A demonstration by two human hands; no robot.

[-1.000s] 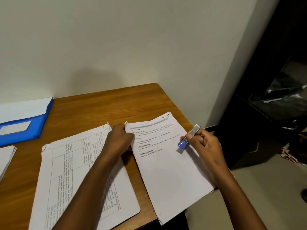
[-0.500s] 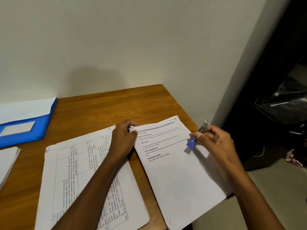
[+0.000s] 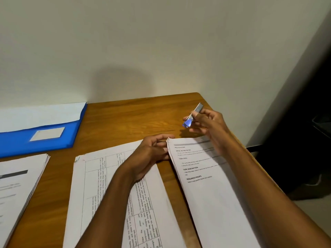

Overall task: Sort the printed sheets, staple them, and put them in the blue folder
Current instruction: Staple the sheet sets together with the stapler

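Observation:
My right hand (image 3: 209,126) grips a small stapler (image 3: 192,116), silver with a blue end, lifted above the table's far right corner. My left hand (image 3: 152,154) pinches the top left corner of a set of printed sheets with text headings (image 3: 207,185) lying at the right. A second set with a printed table (image 3: 114,203) lies in the middle under my left forearm. The blue folder (image 3: 41,136) lies at the far left with white paper showing along its top.
Another pile of printed sheets (image 3: 19,185) sits at the left edge. The wooden table (image 3: 129,119) ends close on the right, where the floor drops away beside dark furniture (image 3: 304,140). A plain wall stands right behind the table.
My right hand has lifted the stapler off the right-hand sheets and carried it up and away toward the table's far corner. My left hand stays at the sheets' top left corner.

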